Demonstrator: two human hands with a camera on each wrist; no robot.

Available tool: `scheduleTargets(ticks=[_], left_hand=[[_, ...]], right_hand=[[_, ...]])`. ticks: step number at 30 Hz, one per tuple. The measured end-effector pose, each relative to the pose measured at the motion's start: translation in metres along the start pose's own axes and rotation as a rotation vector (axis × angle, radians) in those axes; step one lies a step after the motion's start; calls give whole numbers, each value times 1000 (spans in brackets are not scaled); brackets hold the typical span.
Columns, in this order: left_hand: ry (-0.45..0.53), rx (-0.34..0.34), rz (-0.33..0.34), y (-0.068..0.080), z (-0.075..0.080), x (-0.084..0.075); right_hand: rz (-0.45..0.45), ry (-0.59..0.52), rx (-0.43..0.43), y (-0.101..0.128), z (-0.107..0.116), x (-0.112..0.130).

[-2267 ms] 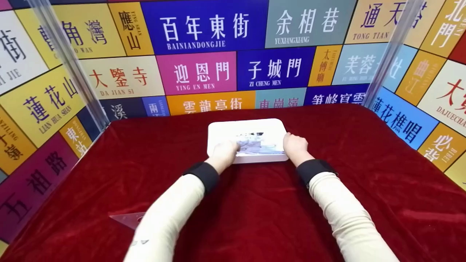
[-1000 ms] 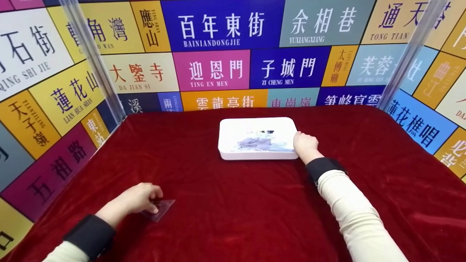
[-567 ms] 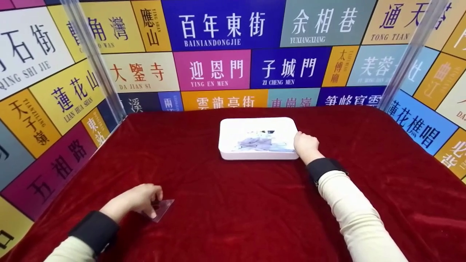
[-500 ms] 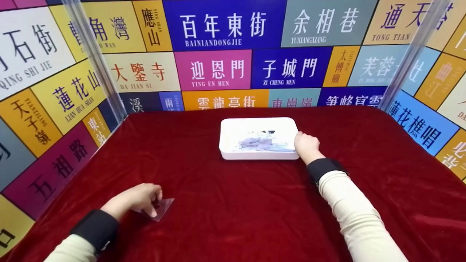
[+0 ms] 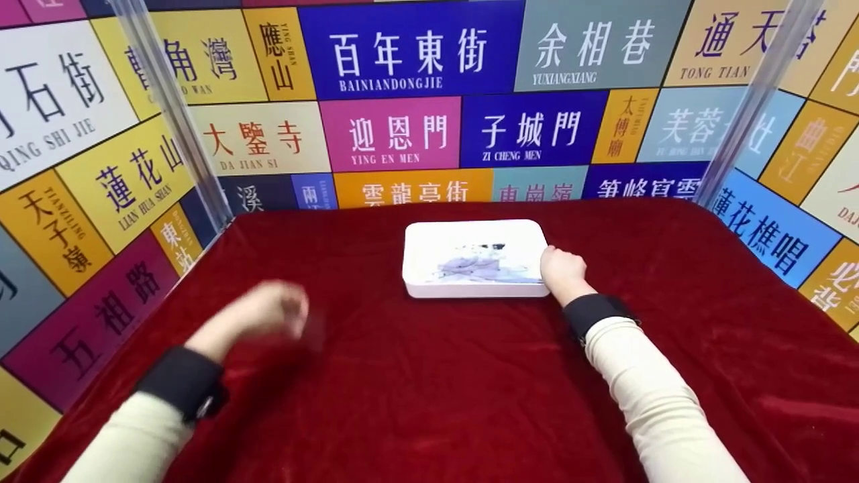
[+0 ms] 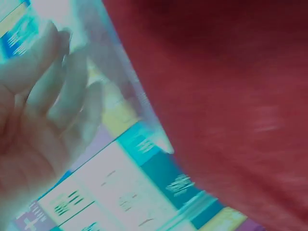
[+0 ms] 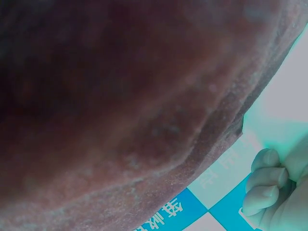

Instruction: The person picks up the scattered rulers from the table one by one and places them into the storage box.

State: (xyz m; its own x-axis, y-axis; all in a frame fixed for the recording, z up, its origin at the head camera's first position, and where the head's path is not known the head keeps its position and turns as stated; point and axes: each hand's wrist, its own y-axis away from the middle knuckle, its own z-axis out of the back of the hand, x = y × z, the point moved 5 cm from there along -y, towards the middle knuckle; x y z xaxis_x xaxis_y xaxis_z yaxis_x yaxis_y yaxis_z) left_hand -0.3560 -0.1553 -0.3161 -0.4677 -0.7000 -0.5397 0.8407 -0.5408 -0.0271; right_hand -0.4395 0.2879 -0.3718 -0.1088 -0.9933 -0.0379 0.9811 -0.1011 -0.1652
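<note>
A white box (image 5: 476,261) with rounded corners and a bluish picture on its top lies on the red cloth in the head view. My right hand (image 5: 564,272) grips its right end; the curled fingers (image 7: 263,185) appear in the right wrist view beside the pale box. Left of the box, my left hand (image 5: 268,312) is raised over the cloth, blurred by motion. Between its thumb and fingers it pinches a clear plastic set square (image 5: 313,332), which is faint and smeared in the head view. In the left wrist view the fingers (image 6: 72,86) are bent around its see-through sheet.
Dark red velvet cloth (image 5: 416,389) covers the table, with slight folds. Panels with printed place names (image 5: 402,54) stand behind and at both sides. Clear upright posts (image 5: 178,121) rise at the back corners.
My left hand left the box, reached down left to the set square lying on the cloth, and has now lifted it up and forward. The right hand stays on the box.
</note>
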Motion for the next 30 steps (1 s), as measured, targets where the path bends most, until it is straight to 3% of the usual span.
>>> scheduleTargets(ticks=[2, 5, 7, 9, 13, 17, 20, 23, 27, 29, 30], left_hand=[[-48, -210, -53, -18, 21, -15], [-30, -478, -63, -46, 41, -37], [-36, -585, -47, -67, 44, -51], [-37, -640, -14, -90, 39, -65], [-180, -670, 31, -132, 12, -95], [-468, -644, 23, -163, -29, -117], [-658, -613, -14, -180, -58, -125], [-707, -563, -18, -181, -79, -129], [-671, -459, 25, -180, -100, -125], [-695, -443, 35, -191, -111, -115], [-714, -437, 44, -207, -123, -100]], right_hand=[[3, 4, 3, 0, 0, -1], [4, 5, 4, 0, 1, -3], [5, -1, -3, 0, 2, -5], [6, -4, -11, 1, 2, -6], [6, 7, -20, 4, 2, -7], [17, 25, -24, 6, 2, -5], [11, 26, -30, 6, 4, -2], [1, 27, -31, 6, 4, 1], [4, 22, -19, 6, 3, 6], [10, 20, -16, 6, 2, 9], [8, 20, -16, 6, 2, 9]])
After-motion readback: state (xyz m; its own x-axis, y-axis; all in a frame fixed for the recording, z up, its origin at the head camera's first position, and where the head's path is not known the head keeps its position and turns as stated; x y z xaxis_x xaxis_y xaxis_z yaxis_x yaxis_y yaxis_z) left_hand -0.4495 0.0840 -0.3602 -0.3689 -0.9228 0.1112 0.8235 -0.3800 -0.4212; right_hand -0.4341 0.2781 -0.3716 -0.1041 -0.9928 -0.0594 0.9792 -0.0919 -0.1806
